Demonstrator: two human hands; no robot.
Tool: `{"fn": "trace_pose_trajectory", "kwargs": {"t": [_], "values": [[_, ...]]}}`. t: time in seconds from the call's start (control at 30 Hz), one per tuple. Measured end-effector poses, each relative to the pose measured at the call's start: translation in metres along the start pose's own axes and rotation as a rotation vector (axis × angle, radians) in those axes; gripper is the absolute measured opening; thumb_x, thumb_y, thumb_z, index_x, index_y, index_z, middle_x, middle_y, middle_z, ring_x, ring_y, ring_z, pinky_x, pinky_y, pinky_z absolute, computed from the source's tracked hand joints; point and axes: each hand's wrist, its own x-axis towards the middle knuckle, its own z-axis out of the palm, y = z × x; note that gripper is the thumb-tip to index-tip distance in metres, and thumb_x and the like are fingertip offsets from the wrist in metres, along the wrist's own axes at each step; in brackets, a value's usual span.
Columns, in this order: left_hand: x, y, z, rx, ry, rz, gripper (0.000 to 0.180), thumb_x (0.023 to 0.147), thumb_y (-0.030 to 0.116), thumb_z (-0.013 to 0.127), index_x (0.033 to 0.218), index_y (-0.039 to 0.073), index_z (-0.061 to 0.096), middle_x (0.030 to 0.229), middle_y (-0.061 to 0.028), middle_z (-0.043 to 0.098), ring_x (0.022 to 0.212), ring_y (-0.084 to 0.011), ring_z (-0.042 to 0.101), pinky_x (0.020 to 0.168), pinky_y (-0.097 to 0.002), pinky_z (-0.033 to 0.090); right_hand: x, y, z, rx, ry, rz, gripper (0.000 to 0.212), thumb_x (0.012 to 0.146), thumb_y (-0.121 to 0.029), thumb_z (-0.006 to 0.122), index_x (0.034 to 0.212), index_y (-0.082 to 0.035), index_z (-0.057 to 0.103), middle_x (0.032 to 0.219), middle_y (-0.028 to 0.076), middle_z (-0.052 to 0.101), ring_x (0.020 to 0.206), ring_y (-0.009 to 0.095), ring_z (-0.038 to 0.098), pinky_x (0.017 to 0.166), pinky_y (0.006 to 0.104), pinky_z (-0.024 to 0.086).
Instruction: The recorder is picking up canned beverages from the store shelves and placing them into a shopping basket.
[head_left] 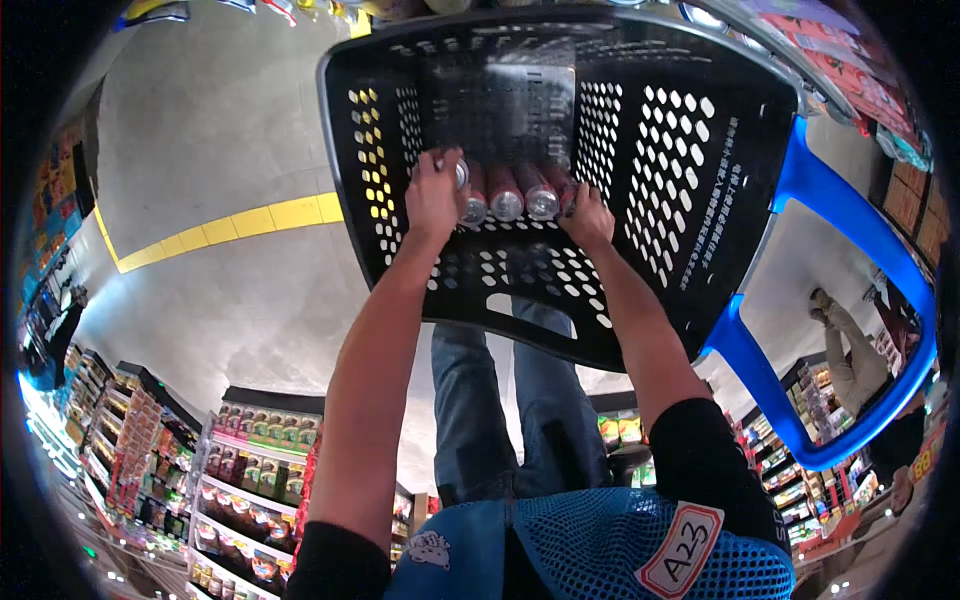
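Much of the work in hand looks done. Four or five cans (505, 193) have been put in the black basket (755, 95), and they are laid side by side in a row at the near end of its inside. The exact number cannot be told, as the ends of the row are partly hidden by the hands. What is left seems small: the left can (462, 174) is set a bit higher than its neighbours, so it may need to be lined up, and neither hand has been taken away yet.

That left can is held by the left hand (433, 198), with the fingers (447, 158) bent and clamped around it. The last can on the right is touched by the fingers of the right hand (590, 216). Whether it is gripped or only pushed from the side cannot be told.

The cans are dark red, with shiny silver ends that are turned toward the person. They are round, smooth and packed close, and no dents can be seen. Because of that shape, they could be made to roll if the basket were tipped. The basket is dotted with holes, and a big blue handle (895, 255) is fixed to its right side.
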Motion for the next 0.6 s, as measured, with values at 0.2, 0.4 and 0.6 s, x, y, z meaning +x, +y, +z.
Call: {"fn": "trace_pose_trajectory", "kwargs": {"t": [0.2, 0.4, 0.6], "values": [[0.008, -0.043, 0.063, 0.143, -0.171, 0.001, 0.054, 0.076, 0.015, 0.069, 0.125, 0.021, 0.047, 0.124, -0.0129, 0.046, 0.114, -0.0338, 0.049, 0.086, -0.0411, 0.050, 0.005, 0.008, 0.003, 0.042, -0.035, -0.007, 0.072, 0.066, -0.030, 0.076, 0.123, -0.007, 0.039, 0.116, 0.018, 0.049, 0.100, 0.037, 0.059, 0.083, 0.0457, 0.051], [0.007, -0.052, 0.064, 0.306, -0.284, -0.095, 0.050, 0.081, 0.012, 0.060, 0.128, 0.019, 0.044, 0.125, -0.0155, 0.045, 0.114, -0.0356, 0.049, 0.089, -0.0405, 0.049, 0.011, 0.009, -0.004, 0.045, -0.134, -0.054, 0.082, 0.065, -0.034, 0.078, 0.130, -0.008, 0.036, 0.122, 0.019, 0.046, 0.111, 0.037, 0.053, 0.091, 0.0448, 0.048], [-0.011, -0.030, 0.022, 0.298, 0.003, 0.101, 0.060, 0.084, 0.021, 0.058, 0.139, 0.013, 0.037, 0.136, -0.0264, 0.038, 0.122, -0.0420, 0.040, 0.101, -0.0504, 0.036, -0.005, -0.008, -0.040, 0.012, -0.072, -0.119, 0.089, 0.069, -0.037, 0.075, 0.138, -0.007, 0.027, 0.129, 0.023, 0.044, 0.116, 0.039, 0.049, 0.095, 0.0445, 0.045]]}}
